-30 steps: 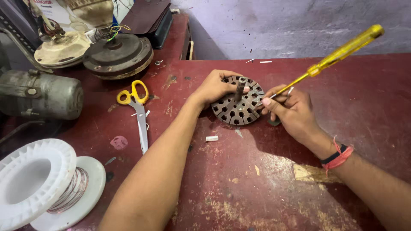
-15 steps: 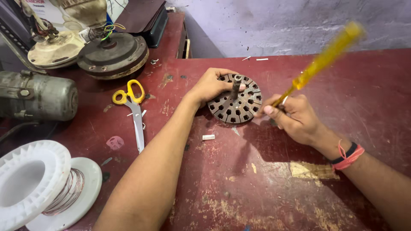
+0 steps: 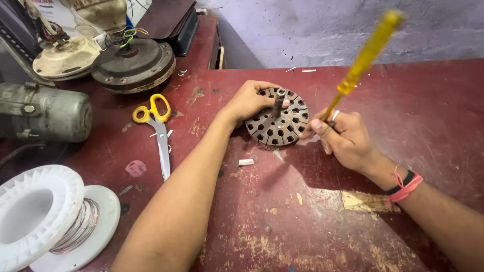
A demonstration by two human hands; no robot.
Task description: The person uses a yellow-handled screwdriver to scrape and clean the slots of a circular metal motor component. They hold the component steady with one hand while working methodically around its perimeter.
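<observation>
A round slotted metal stator core (image 3: 279,125) with a short centre shaft lies flat on the worn red table (image 3: 312,221). My left hand (image 3: 248,102) grips its far left rim, thumb near the shaft. My right hand (image 3: 345,139) holds a screwdriver (image 3: 364,58) with a yellow see-through handle, its handle blurred and slanting up to the right, its tip down at the core's right edge behind my fingers.
Yellow-handled scissors (image 3: 158,130) lie left of my forearm. A white spool of copper wire (image 3: 48,219) sits bottom left. A grey motor (image 3: 43,112) and two fan motor housings (image 3: 132,63) stand at the back left. A small white scrap (image 3: 246,162) lies below the core.
The screwdriver handle has swung more upright and my right hand has shifted at the core's right edge. My left hand has stayed on the core.
</observation>
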